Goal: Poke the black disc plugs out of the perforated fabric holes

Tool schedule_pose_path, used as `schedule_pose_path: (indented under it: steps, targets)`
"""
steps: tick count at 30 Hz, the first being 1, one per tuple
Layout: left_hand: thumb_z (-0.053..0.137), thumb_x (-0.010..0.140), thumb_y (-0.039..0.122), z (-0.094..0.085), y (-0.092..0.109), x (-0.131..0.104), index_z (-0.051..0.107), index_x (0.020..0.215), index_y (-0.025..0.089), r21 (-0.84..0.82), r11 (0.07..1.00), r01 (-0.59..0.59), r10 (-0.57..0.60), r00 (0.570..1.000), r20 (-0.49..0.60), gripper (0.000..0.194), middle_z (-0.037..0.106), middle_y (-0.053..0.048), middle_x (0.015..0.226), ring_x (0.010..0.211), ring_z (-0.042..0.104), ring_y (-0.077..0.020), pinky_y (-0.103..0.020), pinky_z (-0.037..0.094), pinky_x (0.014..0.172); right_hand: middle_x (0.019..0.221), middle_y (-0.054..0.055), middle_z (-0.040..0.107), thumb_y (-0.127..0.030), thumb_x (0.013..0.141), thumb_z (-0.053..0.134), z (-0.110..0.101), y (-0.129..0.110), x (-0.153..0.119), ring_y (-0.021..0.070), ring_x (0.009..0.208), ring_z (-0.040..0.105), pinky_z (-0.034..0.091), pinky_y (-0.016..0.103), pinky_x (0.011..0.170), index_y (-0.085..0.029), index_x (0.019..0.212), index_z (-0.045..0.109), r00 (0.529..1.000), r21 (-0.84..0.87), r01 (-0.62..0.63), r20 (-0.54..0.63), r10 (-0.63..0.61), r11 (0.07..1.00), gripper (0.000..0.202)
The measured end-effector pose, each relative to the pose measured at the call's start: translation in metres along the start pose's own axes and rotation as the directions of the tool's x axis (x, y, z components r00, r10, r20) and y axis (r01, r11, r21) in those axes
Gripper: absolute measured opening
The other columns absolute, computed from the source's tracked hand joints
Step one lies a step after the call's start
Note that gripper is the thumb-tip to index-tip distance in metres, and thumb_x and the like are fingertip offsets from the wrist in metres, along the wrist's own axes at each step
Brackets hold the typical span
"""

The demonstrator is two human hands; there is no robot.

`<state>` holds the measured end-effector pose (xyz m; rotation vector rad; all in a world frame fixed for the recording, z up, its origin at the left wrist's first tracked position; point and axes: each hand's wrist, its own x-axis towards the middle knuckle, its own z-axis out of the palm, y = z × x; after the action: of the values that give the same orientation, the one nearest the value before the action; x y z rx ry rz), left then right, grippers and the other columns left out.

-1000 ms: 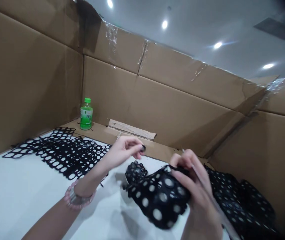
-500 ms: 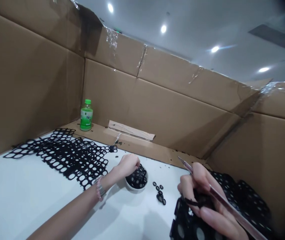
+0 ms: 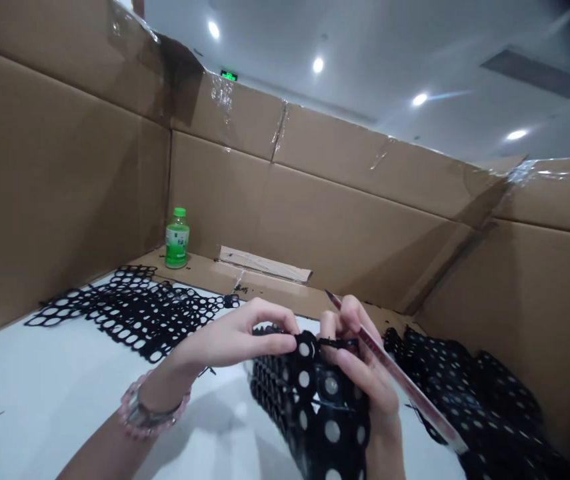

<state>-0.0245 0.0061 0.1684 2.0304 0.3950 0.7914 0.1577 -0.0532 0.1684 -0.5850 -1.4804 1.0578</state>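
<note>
My left hand [image 3: 249,333] is closed at thumb and forefinger on the top edge of a black sheet with rows of pale round dots [image 3: 332,430]. The sheet hangs upright and bent in front of me. Beside it, my right hand [image 3: 365,360] grips a slim, pointed, pen-like tool [image 3: 405,387] with a reddish, shiny shaft, tip up and to the left. A thin black strip lies across the right fingers, close to the sheet's edge. Whether the right fingers also hold the sheet is partly hidden. The white bowl of black pieces is out of sight behind the sheet and hands.
Black netting with round holes [image 3: 149,313] lies on the white table [image 3: 25,400] at left. More black dotted sheets [image 3: 485,393] are heaped at right. A green bottle [image 3: 177,240] and a cardboard strip [image 3: 265,264] stand along the cardboard wall [image 3: 345,220].
My left hand has left the bowl and come right to the dotted sheet, pinching its edge. My right hand has raised the sheet and moved left with the tool.
</note>
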Motion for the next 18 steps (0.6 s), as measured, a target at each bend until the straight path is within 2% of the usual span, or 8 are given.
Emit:
schedule_pose_path:
  steps: [2, 5, 8, 11, 15, 18]
  targets:
    - [0.054, 0.086, 0.037, 0.001, 0.007, -0.01, 0.062, 0.078, 0.017, 0.03, 0.998, 0.047, -0.044, 0.995, -0.094, 0.023, 0.062, 0.002, 0.077, 0.075, 0.054, -0.0131, -0.021, 0.041, 0.072, 0.064, -0.007, 0.04, -0.033, 0.074, 0.068, 0.003, 0.001, -0.001, 0.0106, 0.054, 0.03, 0.025, 0.023, 0.049, -0.026, 0.079, 0.03, 0.998, -0.044, -0.06, 0.034, 0.062, 0.997, 0.039]
    - [0.052, 0.087, 0.038, -0.001, 0.011, -0.019, 0.061, 0.08, 0.018, 0.075, 0.996, 0.044, -0.029, 0.982, -0.186, 0.022, 0.061, 0.002, 0.08, 0.078, 0.053, -0.0137, -0.022, 0.04, 0.073, 0.071, -0.006, 0.049, -0.031, 0.069, 0.075, 0.007, 0.002, -0.001, 0.0103, 0.059, 0.037, 0.024, 0.023, 0.05, -0.026, 0.08, 0.029, 0.99, -0.068, -0.131, 0.036, 0.134, 0.989, 0.048]
    - [0.051, 0.088, 0.037, -0.003, 0.016, -0.022, 0.061, 0.08, 0.019, 0.152, 0.988, 0.024, 0.002, 0.986, -0.168, 0.022, 0.062, 0.003, 0.078, 0.076, 0.054, -0.0138, -0.022, 0.04, 0.073, 0.073, -0.004, 0.057, -0.033, 0.073, 0.072, 0.012, 0.003, -0.002, 0.0118, 0.061, 0.041, 0.027, 0.025, 0.054, -0.025, 0.079, 0.028, 0.995, -0.079, -0.096, -0.002, 0.096, 0.992, 0.045]
    - [0.051, 0.088, 0.034, 0.0, 0.019, -0.021, 0.062, 0.081, 0.021, 0.268, 0.963, 0.01, 0.038, 0.984, -0.174, 0.019, 0.064, 0.004, 0.08, 0.078, 0.055, -0.0145, -0.023, 0.039, 0.078, 0.07, -0.004, 0.059, -0.034, 0.074, 0.071, 0.017, 0.002, -0.004, 0.0122, 0.058, 0.043, 0.028, 0.026, 0.053, -0.026, 0.079, 0.028, 0.997, -0.087, -0.072, -0.016, 0.071, 0.994, 0.044]
    - [0.052, 0.087, 0.028, 0.006, 0.021, -0.023, 0.061, 0.084, 0.022, 0.383, 0.924, 0.011, 0.08, 0.972, -0.222, 0.012, 0.064, 0.004, 0.084, 0.081, 0.055, -0.0146, -0.024, 0.037, 0.079, 0.071, -0.003, 0.062, -0.043, 0.068, 0.073, 0.018, -0.001, -0.007, 0.0118, 0.054, 0.044, 0.027, 0.025, 0.049, -0.026, 0.08, 0.028, 0.999, -0.056, -0.036, 0.004, 0.037, 0.998, 0.05]
    - [0.052, 0.087, 0.025, 0.01, 0.023, -0.026, 0.059, 0.084, 0.022, 0.408, 0.913, 0.005, 0.09, 0.973, -0.212, 0.008, 0.061, 0.005, 0.081, 0.079, 0.054, -0.0133, -0.023, 0.036, 0.077, 0.069, -0.005, 0.064, -0.036, 0.065, 0.078, 0.016, -0.004, -0.009, 0.0108, 0.054, 0.043, 0.028, 0.024, 0.051, -0.026, 0.077, 0.028, 0.996, -0.146, -0.062, -0.071, 0.052, 0.987, 0.052]
